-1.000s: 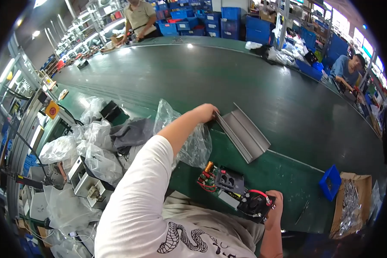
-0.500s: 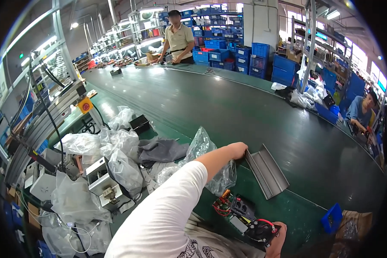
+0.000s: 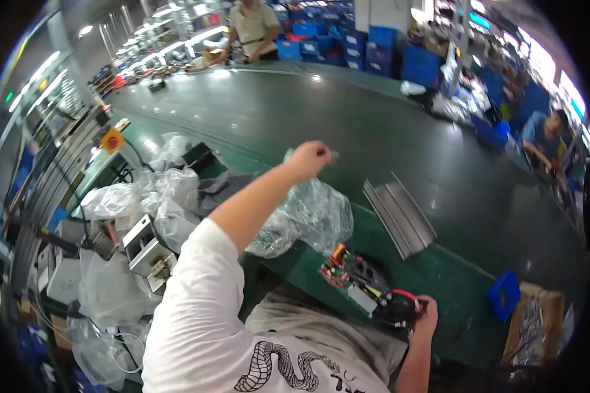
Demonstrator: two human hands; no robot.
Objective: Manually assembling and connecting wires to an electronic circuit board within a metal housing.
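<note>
One clear bag [image 3: 324,213] pinched by left fingers [image 3: 324,151]; right hand [image 3: 426,318] grips circuit unit [image 3: 364,298]; I log metal cover [image 3: 400,216] off, apart.

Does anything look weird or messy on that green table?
A bit: the electronic unit at the right hand has its insides bare, and crumpled clear bags are heaped messily at left. I see no spill.

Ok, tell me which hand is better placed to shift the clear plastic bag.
Left, probably: the left hand is at the clear plastic bag, seemingly pinching it, while the right hand holds the circuit assembly, farther off.
</note>
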